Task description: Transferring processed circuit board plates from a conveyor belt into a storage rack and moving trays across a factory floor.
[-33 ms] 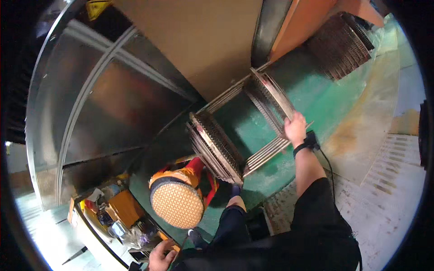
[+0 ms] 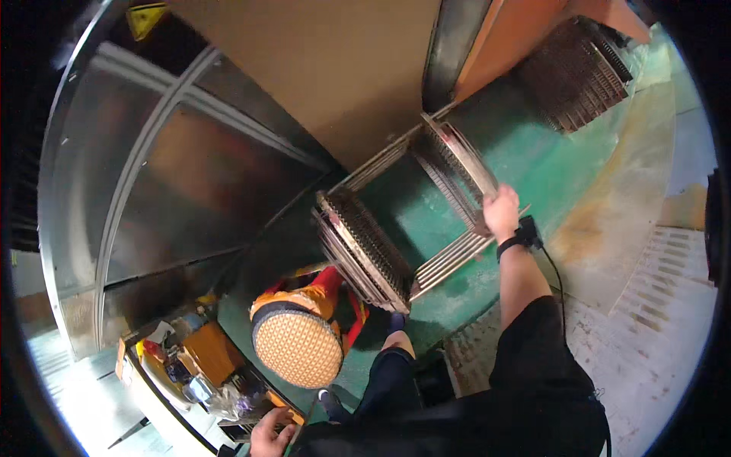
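1. Surface: green, worn floor [image 2: 548,175]; tan wall panel [image 2: 327,68] and glossy dark metal panels [image 2: 205,167] behind the work area.
2. Location: toothed metal rack [image 2: 365,236] on the floor, ahead of the person, close to the tan panel.
3. Right hand [image 2: 501,213]: fingers closed on the rack's right-side corner.
4. Left hand [image 2: 272,434]: beside the cluttered cart [image 2: 122,359]; grip cannot be determined from here.
5. Obstructions: stool with round patterned seat [image 2: 298,346], near the rack's left side; rack stack [image 2: 575,80] well apart, far right.
6. Change from earlier frame: right hand marginally shifted; rack and stool unmoved.
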{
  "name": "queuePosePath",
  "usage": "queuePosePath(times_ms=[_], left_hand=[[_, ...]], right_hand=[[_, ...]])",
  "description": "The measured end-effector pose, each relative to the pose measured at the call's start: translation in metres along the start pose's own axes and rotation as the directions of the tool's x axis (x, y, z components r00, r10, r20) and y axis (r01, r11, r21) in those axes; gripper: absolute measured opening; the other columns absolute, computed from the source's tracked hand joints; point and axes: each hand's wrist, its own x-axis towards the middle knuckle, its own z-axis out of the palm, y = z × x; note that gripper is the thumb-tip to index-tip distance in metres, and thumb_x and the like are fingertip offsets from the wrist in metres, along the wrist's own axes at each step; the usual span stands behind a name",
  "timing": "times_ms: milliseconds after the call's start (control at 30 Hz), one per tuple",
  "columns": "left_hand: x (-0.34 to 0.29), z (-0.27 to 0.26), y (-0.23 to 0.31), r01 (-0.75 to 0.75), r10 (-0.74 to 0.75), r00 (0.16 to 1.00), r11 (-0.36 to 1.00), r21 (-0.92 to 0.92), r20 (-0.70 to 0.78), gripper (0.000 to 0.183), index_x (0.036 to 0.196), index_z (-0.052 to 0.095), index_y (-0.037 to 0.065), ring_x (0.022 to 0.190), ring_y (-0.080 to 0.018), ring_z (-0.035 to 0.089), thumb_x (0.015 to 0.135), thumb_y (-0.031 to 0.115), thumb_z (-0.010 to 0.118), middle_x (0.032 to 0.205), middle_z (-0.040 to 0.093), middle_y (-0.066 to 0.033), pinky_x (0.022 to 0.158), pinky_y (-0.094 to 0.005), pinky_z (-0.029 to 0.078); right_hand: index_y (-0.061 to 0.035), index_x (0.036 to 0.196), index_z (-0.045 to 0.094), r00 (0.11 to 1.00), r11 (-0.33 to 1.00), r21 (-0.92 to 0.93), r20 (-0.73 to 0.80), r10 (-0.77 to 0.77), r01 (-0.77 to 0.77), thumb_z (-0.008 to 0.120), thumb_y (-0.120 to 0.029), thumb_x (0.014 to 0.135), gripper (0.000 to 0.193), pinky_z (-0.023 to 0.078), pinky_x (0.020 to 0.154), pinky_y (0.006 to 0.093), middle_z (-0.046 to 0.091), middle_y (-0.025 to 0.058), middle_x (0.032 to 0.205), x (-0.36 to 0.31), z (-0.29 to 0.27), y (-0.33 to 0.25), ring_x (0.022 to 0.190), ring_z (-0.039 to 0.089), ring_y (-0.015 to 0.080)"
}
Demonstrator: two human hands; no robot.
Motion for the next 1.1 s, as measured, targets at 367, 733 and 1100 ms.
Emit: queuePosePath(times_ms=[367, 733, 1100], left_hand=[[0.029, 0.000, -0.008, 0.256, -0.228, 0.966, 0.896, -0.363, 0.120, 0.049, 0.137, 0.055, 0.000, 0.105, -0.0256, 0.063, 0.108, 0.038, 0.043, 0.118, 0.067, -0.0120, 0.091, -0.0408, 0.051], [0.017, -0.039, 0.016, -0.179, 0.183, 0.971, 0.983, 0.037, -0.153, 0.039, 0.125, 0.063, 0.002, 0.097, -0.0241, 0.072, 0.091, 0.019, 0.072, 0.106, 0.073, -0.0154, 0.082, -0.0362, 0.057], [-0.027, -0.161, -0.092, -0.660, 0.498, 0.719, 0.707, -0.254, -0.484, 0.052, 0.138, 0.055, 0.003, 0.121, -0.0198, 0.058, 0.103, 0.042, 0.058, 0.124, 0.064, -0.0092, 0.103, -0.0364, 0.047]], right_hand=[[-0.0023, 0.121, 0.060, 0.826, 0.977, 0.166, 0.563, 0.017, -0.134, 0.054, -0.028, 0.095, 0.037, 0.053, 0.091, 0.0506, 0.068, 0.0281, 0.107, 0.033, -0.081, -0.005, 0.101, 0.067, 0.0450], [-0.0026, 0.122, 0.067, 0.779, 0.723, 0.396, 0.031, -0.627, 0.566, 0.061, -0.004, 0.081, 0.041, 0.052, 0.099, 0.0445, 0.063, 0.0261, 0.125, -0.102, -0.224, -0.142, 0.114, 0.062, 0.0419], [0.0060, 0.126, 0.063, 0.839, 0.576, 0.793, 0.166, -0.518, 0.199, 0.055, -0.017, 0.081, 0.051, 0.047, 0.101, 0.0337, 0.066, 0.0128, 0.124, -0.342, -0.500, -0.272, 0.112, 0.061, 0.0183]])
